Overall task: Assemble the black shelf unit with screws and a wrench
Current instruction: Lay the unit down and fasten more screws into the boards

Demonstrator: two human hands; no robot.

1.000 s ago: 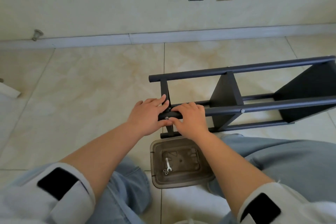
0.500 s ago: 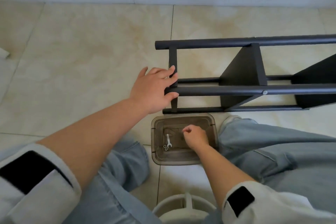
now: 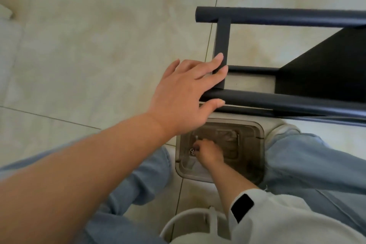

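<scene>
The black shelf unit (image 3: 287, 101) lies on its side on the tiled floor, its tube ends pointing left. My left hand (image 3: 184, 97) rests on that end, straight fingers laid over the short crossbar (image 3: 222, 41) and thumb under the near tube. Below it, between my knees, sits a clear brown plastic tray (image 3: 255, 140). My right hand (image 3: 209, 153) reaches into the tray with its fingers curled around a small silver wrench (image 3: 196, 138), whose upper end sticks out above the fingertips. Small screws (image 3: 191, 151) lie just left of those fingertips.
My legs in light blue jeans (image 3: 316, 160) flank the tray on both sides. A white round rim (image 3: 184, 218) shows at the bottom edge. Bare beige floor tiles (image 3: 89, 45) spread to the left and beyond the shelf.
My right hand left the shelf tube, dropped into the tray, then moved left onto the wrench. My left hand stayed on the shelf end. The camera tilted down and came closer.
</scene>
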